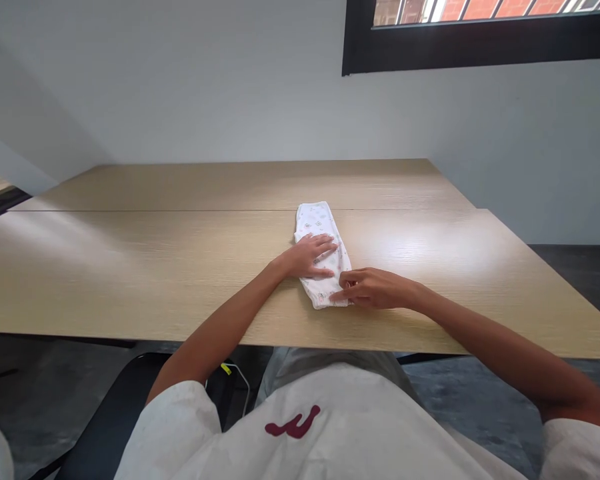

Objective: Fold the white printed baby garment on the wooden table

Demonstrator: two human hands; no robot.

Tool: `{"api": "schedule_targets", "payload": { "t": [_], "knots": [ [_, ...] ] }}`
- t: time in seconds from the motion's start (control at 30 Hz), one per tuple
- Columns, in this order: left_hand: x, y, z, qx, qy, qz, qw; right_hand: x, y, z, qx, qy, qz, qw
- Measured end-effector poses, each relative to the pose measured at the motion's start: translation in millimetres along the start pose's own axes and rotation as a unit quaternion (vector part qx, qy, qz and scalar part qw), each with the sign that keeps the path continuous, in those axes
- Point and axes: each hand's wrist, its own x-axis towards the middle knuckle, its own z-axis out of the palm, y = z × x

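A small white cloth with a faint coloured print [318,221] lies folded into a long narrow strip on the wooden table [130,267]. My left hand [311,256] rests flat on the middle of the strip, fingers stretched out. At the strip's near end my right hand [373,288] pinches the cloth's edge between thumb and fingers.
The table runs wide to both sides and ends at a white wall. A dark-framed window [480,40] sits at the upper right. A black chair [115,420] and a thin cable [237,380] show below the table's front edge.
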Motion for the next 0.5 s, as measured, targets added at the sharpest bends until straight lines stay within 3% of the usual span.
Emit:
{"api": "schedule_targets", "payload": {
  "t": [0.1,0.27,0.5],
  "knots": [
    [-1.7,7.0,-3.6,-0.033,0.043,0.023,0.998,-0.4,0.7,-0.1,0.023,0.013,0.020,0.999],
    [-6.0,21.7,-9.6,-0.135,-0.007,0.059,0.989,-1.0,2.0,-2.8,0.027,-0.017,0.038,0.999],
    [-6.2,24.3,-8.6,-0.147,0.000,0.065,0.987,1.8,1.4,3.3,-0.078,0.059,-0.037,0.994]
  ]
}}
